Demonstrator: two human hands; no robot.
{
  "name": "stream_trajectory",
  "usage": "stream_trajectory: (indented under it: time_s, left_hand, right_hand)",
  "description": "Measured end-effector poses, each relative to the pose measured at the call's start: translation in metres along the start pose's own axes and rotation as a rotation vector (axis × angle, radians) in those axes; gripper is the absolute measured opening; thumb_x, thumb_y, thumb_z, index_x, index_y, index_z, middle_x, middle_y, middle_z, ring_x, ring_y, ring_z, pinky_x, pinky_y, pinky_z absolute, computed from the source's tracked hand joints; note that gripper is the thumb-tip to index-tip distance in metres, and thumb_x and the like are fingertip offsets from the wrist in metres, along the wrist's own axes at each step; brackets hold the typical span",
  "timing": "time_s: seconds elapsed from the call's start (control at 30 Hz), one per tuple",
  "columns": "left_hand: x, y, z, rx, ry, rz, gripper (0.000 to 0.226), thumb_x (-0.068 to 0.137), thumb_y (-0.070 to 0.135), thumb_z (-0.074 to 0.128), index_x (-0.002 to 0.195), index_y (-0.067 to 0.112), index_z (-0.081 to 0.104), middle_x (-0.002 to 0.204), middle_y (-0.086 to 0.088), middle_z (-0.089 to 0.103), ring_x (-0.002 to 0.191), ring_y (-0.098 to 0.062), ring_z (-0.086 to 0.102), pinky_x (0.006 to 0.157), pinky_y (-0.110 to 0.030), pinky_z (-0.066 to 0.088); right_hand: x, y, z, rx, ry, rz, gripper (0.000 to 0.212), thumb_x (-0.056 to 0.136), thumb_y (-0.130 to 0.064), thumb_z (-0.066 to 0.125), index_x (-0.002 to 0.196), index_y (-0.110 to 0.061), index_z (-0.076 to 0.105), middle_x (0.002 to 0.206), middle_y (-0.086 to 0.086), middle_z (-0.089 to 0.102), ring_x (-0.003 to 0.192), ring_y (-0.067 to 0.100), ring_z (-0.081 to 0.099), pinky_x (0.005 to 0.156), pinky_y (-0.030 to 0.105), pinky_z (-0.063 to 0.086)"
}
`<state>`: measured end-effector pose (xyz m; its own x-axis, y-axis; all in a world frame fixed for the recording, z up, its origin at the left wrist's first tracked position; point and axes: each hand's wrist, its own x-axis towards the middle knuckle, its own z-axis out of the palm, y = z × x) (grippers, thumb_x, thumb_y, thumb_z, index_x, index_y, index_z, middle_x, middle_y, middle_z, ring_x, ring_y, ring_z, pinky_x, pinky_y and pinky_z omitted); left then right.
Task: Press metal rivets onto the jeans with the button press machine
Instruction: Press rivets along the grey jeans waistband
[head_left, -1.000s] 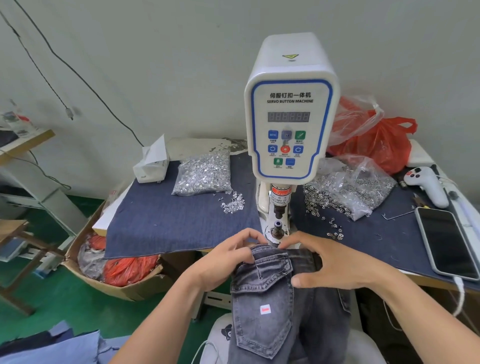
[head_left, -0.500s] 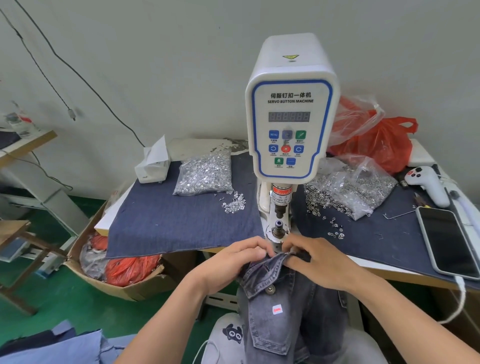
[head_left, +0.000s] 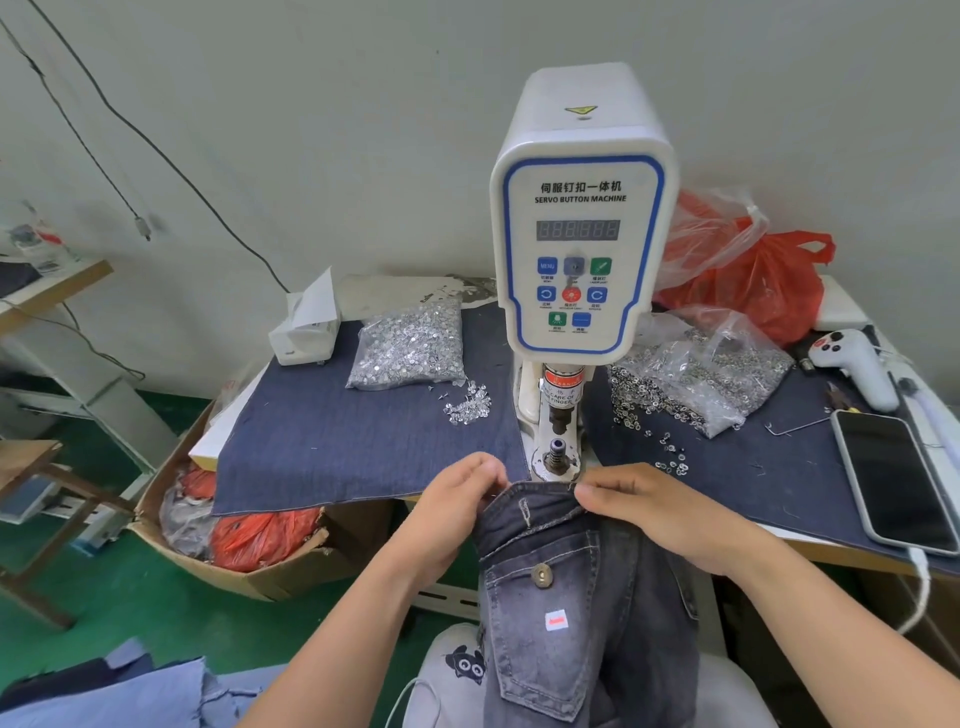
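A person sits at a white button press machine (head_left: 581, 218) on a cloth-covered table (head_left: 363, 441). Both hands hold dark grey jeans (head_left: 582, 597) by the waistband, just in front of the machine's lower die (head_left: 557, 457). The left hand (head_left: 452, 512) pinches the band's left end, fingers curled onto the cloth; the right hand (head_left: 654, 514) pinches the right end with thumb and fingertips. The jeans hang down over the table edge into the lap.

This looks like the positioning step: next, the waistband needs sliding forward so the rivet spot sits squarely over the die, fingers kept clear of the plunger.

Compared with half a second ago, the hands have spread apart, stretching the waistband flat and showing a pocket snap (head_left: 543, 576).
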<state>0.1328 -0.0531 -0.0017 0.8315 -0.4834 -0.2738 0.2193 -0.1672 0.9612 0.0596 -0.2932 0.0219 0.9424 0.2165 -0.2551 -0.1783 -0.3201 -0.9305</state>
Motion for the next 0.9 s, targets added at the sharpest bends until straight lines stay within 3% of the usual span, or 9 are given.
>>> stream_trajectory:
  time_s: [0.1,0.2,0.3,0.4,0.53,0.67,0.77,0.83,0.9]
  left_hand:
    - [0.003,0.0,0.0,0.016,0.016,-0.021,0.039,0.109,0.052,0.046,0.087,0.033,0.071,0.094,-0.005,0.075,0.085,-0.019,0.069,0.081,-0.036,0.052]
    - [-0.002,0.003,0.0,0.148,-0.167,-0.043,0.044,0.098,0.074,0.05,0.108,0.039,0.075,0.114,0.001,0.079,0.104,-0.014,0.074,0.096,-0.038,0.056]
    - [-0.002,0.003,-0.001,0.266,-0.305,0.001,0.039,0.088,0.055,0.081,0.118,0.032,0.076,0.118,0.002,0.079,0.111,-0.018,0.075,0.104,-0.043,0.057]
    - [-0.001,0.003,-0.006,0.183,-0.325,0.002,0.031,0.093,0.038,0.081,0.119,0.022,0.076,0.119,-0.006,0.079,0.111,-0.023,0.075,0.101,-0.039,0.057]
    - [0.001,0.002,-0.013,0.032,-0.326,0.051,0.035,0.1,0.026,0.069,0.126,0.002,0.067,0.12,-0.013,0.073,0.111,-0.027,0.068,0.104,-0.044,0.052]
    - [0.004,-0.002,-0.014,-0.04,-0.345,0.008,0.033,0.098,0.023,0.065,0.123,0.001,0.063,0.115,-0.015,0.068,0.109,-0.03,0.063,0.099,-0.043,0.049]
    - [0.004,-0.004,-0.011,-0.141,-0.343,-0.104,0.036,0.096,0.026,0.067,0.124,0.003,0.065,0.115,-0.012,0.07,0.108,-0.027,0.064,0.095,-0.037,0.051]
    - [0.005,0.001,-0.009,0.034,-0.396,-0.113,0.027,0.096,0.037,0.071,0.116,0.019,0.073,0.107,0.0,0.075,0.098,-0.015,0.069,0.089,-0.028,0.054]
    - [0.008,0.004,-0.009,0.252,-0.454,-0.093,0.009,0.092,0.04,0.078,0.095,0.032,0.075,0.089,0.008,0.074,0.082,-0.006,0.067,0.08,-0.02,0.051]
  right_hand:
    - [0.001,0.002,0.004,0.008,0.016,-0.033,0.031,0.106,-0.032,0.054,0.082,-0.025,0.073,0.091,-0.009,0.069,0.092,0.005,0.061,0.097,0.033,0.042]
    - [0.003,0.004,0.005,0.033,0.091,-0.06,0.027,0.105,-0.029,0.056,0.087,-0.017,0.073,0.091,-0.001,0.071,0.09,0.006,0.06,0.091,0.033,0.044]
    - [0.004,0.005,0.005,-0.016,0.108,-0.084,0.025,0.104,-0.032,0.057,0.09,-0.02,0.073,0.091,0.004,0.071,0.088,0.005,0.058,0.087,0.033,0.045]
    - [0.003,0.005,0.005,-0.051,0.087,-0.108,0.023,0.103,-0.04,0.058,0.088,-0.028,0.071,0.085,-0.01,0.065,0.083,0.003,0.054,0.084,0.032,0.04]
    - [0.0,0.005,-0.004,-0.069,0.023,-0.001,0.036,0.087,-0.061,0.064,0.109,-0.033,0.068,0.109,-0.011,0.074,0.106,0.009,0.067,0.101,0.034,0.047]
    - [-0.002,0.004,-0.014,-0.228,-0.134,0.016,0.031,0.092,-0.059,0.066,0.083,-0.029,0.066,0.08,-0.018,0.064,0.075,0.003,0.057,0.074,0.029,0.04]
    - [0.0,0.002,-0.012,-0.062,-0.08,0.027,0.023,0.098,-0.048,0.063,0.105,-0.03,0.075,0.11,-0.011,0.077,0.108,0.009,0.07,0.1,0.033,0.05]
    - [0.005,0.001,-0.008,-0.02,-0.025,0.039,0.022,0.098,-0.04,0.064,0.108,-0.025,0.076,0.113,-0.003,0.077,0.113,0.017,0.07,0.108,0.042,0.049]
    - [0.009,0.0,-0.005,-0.012,-0.021,0.046,0.019,0.096,-0.037,0.067,0.108,-0.026,0.077,0.111,-0.003,0.078,0.111,0.016,0.071,0.106,0.041,0.051]
